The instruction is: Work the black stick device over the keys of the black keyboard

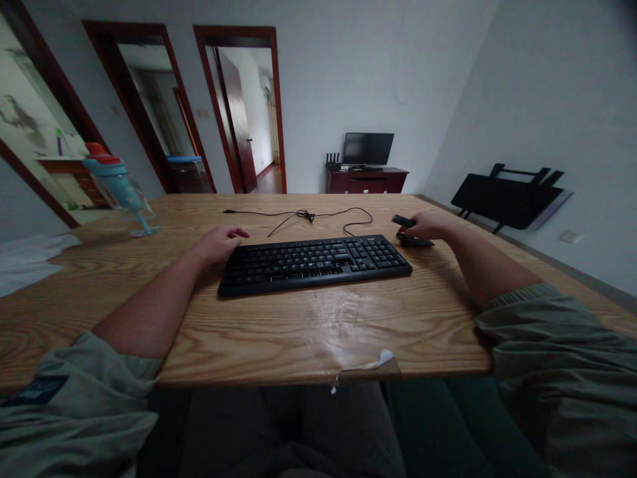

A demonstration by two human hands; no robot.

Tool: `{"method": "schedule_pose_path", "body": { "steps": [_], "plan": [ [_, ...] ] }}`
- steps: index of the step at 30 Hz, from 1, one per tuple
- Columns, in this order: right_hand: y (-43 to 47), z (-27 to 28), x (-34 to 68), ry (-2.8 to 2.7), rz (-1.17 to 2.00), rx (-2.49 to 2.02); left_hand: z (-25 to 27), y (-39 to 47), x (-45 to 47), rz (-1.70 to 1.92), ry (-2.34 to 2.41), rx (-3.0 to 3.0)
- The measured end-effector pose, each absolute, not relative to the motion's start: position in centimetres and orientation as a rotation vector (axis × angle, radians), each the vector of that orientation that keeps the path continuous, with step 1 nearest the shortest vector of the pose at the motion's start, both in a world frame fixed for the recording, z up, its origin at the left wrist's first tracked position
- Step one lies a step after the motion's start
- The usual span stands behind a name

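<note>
A black keyboard (316,262) lies at a slight slant on the wooden table (239,345), its number pad to the right. My left hand (223,243) rests at its back left corner, fingers loosely stretched towards the right and holding nothing. Beyond the keyboard's right end, my right hand (423,226) is closed around a small black object (403,220), whose blunt end sticks out to the left. Just under that hand, a flat dark piece (417,241) lies at the table surface; I cannot tell whether the two are joined.
A thin black cable (304,215) with a knotted middle runs behind the keyboard. At the left stand a clear-and-blue bottle with a red top (122,186) and some white sheets (30,259). Torn tape (373,364) marks the front edge. Against the right wall leans a folded black table (510,199).
</note>
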State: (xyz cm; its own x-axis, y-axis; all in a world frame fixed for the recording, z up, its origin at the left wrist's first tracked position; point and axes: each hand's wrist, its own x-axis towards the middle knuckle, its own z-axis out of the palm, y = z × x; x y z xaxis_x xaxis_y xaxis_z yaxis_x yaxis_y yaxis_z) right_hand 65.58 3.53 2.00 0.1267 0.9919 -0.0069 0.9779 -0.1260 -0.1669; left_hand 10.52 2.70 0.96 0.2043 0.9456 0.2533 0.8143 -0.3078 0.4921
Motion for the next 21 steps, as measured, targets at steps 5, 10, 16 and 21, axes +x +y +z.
{"method": "schedule_pose_path", "body": {
  "steps": [5,10,16,21],
  "plan": [
    [3.6,2.2,65.8,-2.009,0.182,-2.256,0.97,2.76,10.45,0.737,1.686,2.232],
    [3.62,2.24,65.6,-2.044,0.222,-2.207,1.1,2.73,10.45,0.753,1.673,2.271],
    [3.87,2.1,65.64,-2.014,0.149,-2.239,1.55,2.1,10.86,0.758,1.681,2.28],
    [3.95,1.85,65.84,-2.011,0.192,-2.244,1.48,2.22,10.93,0.776,1.699,2.217]
  ]
}}
